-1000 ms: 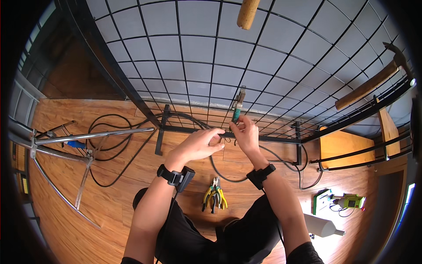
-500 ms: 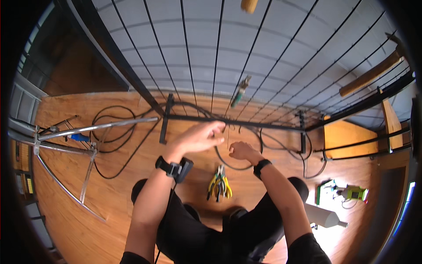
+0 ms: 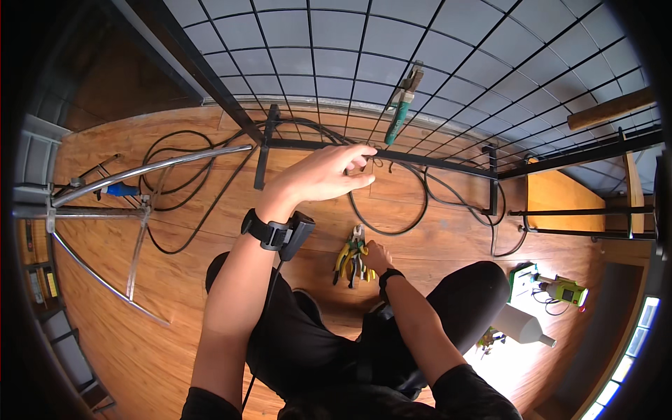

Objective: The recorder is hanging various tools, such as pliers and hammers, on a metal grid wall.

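Note:
My left hand (image 3: 323,173) is at the bottom bar (image 3: 301,144) of a black wire-grid rack. Its fingers are half curled at the bar, with the thumb standing apart below them. A thin wire hangs beside the fingertips; I cannot make out a grip on it. On the floor between my legs lie several pliers (image 3: 345,263) with yellow and black handles, jaws pointing away from me. My right hand (image 3: 379,257) is at their right side, its fingers curled against a handle. Green-handled pliers (image 3: 401,112) hang on the grid (image 3: 336,84) above the bar.
Black cable (image 3: 183,208) loops over the wood floor behind and under the rack. A chrome tube frame (image 3: 157,162) stands at left. To the right are a wooden-handled tool (image 3: 609,108) on the grid, a wooden panel (image 3: 560,199), a green power tool (image 3: 563,290) and a white bottle (image 3: 521,325).
My right hand has come down from near the rack's bottom bar to the pliers on the floor. My left hand stays by the bar. The whole view has shifted, so the rack sits higher.

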The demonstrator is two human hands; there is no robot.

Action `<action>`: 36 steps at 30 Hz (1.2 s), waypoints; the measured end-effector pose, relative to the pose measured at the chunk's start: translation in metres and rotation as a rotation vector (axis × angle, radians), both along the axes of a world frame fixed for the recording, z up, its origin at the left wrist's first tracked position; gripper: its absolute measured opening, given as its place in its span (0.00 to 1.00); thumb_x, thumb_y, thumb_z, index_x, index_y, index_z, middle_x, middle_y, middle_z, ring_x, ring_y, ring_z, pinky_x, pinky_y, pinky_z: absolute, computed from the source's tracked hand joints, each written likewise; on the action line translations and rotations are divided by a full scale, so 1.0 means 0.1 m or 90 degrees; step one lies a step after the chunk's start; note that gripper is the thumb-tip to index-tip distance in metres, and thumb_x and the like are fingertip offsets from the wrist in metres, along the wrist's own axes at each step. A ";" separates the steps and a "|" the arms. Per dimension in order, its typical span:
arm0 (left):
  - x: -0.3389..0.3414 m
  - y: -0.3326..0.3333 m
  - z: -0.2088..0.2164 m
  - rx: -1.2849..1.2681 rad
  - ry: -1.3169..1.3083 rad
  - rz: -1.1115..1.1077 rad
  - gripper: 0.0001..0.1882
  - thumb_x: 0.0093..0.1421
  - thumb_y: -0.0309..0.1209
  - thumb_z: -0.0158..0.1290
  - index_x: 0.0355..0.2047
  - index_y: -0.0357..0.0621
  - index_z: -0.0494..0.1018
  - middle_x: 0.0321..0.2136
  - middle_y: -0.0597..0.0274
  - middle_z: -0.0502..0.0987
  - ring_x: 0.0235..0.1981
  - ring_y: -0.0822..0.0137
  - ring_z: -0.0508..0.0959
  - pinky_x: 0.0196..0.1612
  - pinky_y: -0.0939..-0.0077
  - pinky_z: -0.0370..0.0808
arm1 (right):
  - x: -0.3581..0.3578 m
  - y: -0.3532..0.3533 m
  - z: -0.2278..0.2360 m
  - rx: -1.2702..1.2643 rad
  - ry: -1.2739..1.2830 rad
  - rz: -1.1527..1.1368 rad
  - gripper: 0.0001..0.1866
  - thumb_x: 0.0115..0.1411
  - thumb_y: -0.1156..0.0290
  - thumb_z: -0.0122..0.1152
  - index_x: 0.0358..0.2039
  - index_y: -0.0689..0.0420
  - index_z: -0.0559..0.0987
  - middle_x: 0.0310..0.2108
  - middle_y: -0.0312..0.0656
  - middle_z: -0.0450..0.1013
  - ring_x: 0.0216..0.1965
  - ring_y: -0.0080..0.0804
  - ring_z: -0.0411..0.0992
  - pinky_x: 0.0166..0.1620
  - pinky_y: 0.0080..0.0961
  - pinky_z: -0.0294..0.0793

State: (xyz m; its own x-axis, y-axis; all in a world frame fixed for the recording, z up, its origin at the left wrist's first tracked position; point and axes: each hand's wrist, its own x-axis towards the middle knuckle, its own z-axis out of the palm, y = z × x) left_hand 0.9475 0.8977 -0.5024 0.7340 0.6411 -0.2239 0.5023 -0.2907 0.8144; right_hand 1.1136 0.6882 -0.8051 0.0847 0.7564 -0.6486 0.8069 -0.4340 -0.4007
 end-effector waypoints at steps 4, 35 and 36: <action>0.13 0.00 0.10 -0.026 -0.038 -0.006 0.30 0.61 0.43 0.52 0.58 0.38 0.63 0.50 0.44 0.73 0.51 0.53 0.74 0.52 0.65 0.71 | 0.00 -0.18 -0.06 0.092 -0.034 -0.036 0.18 0.51 0.62 0.61 0.39 0.58 0.73 0.39 0.53 0.75 0.40 0.55 0.75 0.40 0.47 0.75; -0.32 0.36 0.70 -0.203 -0.542 0.388 0.16 0.64 0.35 0.49 0.50 0.41 0.71 0.40 0.58 0.78 0.41 0.69 0.77 0.45 0.75 0.73 | 0.30 1.45 3.37 0.378 0.257 0.167 0.16 0.51 0.69 0.66 0.37 0.61 0.71 0.28 0.44 0.75 0.25 0.33 0.74 0.29 0.30 0.72; -0.29 0.38 0.69 -0.218 -0.583 0.414 0.16 0.64 0.35 0.49 0.49 0.41 0.71 0.39 0.58 0.77 0.40 0.69 0.77 0.45 0.76 0.73 | 0.43 1.40 3.59 0.381 0.249 0.168 0.16 0.51 0.69 0.66 0.37 0.61 0.71 0.28 0.44 0.75 0.25 0.33 0.74 0.29 0.30 0.72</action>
